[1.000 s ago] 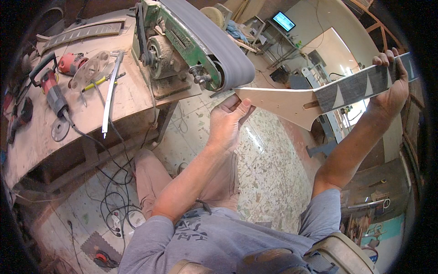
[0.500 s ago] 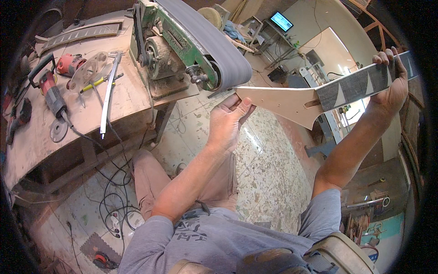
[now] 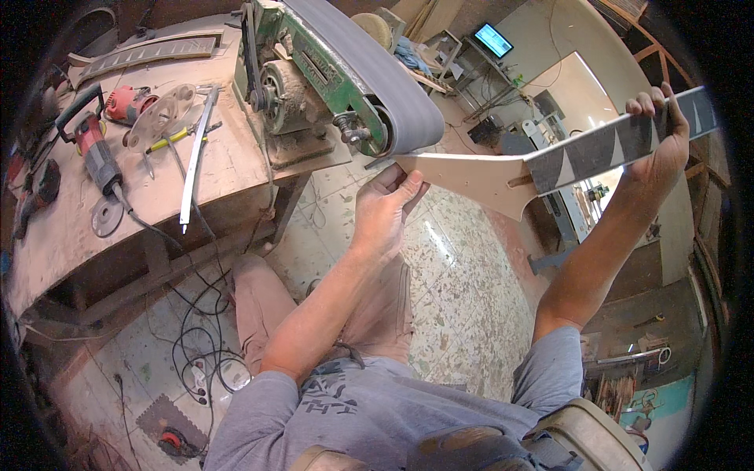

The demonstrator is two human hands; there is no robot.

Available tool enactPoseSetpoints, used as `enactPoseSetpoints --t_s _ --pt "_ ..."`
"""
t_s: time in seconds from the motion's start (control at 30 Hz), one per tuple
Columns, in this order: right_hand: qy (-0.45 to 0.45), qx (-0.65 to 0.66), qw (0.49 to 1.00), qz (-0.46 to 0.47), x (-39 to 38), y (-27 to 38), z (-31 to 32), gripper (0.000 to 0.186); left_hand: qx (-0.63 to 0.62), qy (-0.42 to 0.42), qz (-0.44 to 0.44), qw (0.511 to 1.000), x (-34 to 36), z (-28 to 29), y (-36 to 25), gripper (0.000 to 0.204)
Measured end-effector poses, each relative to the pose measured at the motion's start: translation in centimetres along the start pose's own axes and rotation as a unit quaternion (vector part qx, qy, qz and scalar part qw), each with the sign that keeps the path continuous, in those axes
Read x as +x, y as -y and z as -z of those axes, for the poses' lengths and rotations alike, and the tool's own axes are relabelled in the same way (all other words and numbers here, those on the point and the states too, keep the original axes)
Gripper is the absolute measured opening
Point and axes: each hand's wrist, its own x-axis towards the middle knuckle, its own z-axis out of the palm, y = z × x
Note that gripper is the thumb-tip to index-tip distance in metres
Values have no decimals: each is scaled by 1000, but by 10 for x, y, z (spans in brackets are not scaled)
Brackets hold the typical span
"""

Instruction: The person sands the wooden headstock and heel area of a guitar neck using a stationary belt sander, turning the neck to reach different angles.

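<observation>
My left hand (image 3: 381, 216) pinches the narrow end of a pale wooden guitar headstock (image 3: 459, 179), thumb on its face, just under the rounded front end of a belt sander's grey belt (image 3: 408, 118). The headstock's upper edge meets or nearly meets the belt; exact contact is unclear. My right hand (image 3: 660, 157), raised on the right, has its fingers wrapped round the same guitar neck at its dark fretboard (image 3: 581, 157) with pale fin-shaped inlays. The sander's green body (image 3: 322, 78) stands at the bench's edge.
The dusty bench (image 3: 78, 239) on the left holds red power tools (image 3: 98, 157), a long metal strip (image 3: 188, 188) and a slotted board (image 3: 149, 59). Cables (image 3: 196, 337) lie coiled on the tiled floor. Behind are a lit monitor (image 3: 493, 39) and shelving.
The guitar neck, with both my hands on it, has shifted slightly left against the sander. The camera view has moved a little, so the bench and sander sit farther right in frame.
</observation>
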Motion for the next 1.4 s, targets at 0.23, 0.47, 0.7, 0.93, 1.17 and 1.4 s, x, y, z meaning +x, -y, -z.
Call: enactPoseSetpoints --t_s 0.23,0.47,0.7,0.93,1.17,1.4 --pt "28 55 998 25 -39 11 27 22 33 -6 -1 999 -19 3 5 38" --pt "70 110 991 -5 -50 38 62 20 53 15 -1 998 -21 -2 9 42" --pt "51 90 995 3 -52 44 58 18 36 24 15 999 -17 -6 10 45" --pt "40 74 996 1 -39 40 48 17 38 10 10 999 -10 -11 0 42" --pt "50 51 997 -14 -30 20 28 23 2 -4 22 1000 6 2 -4 35" --pt "30 27 999 -11 -28 -3 10 21 -10 -14 32 999 21 30 -3 23"
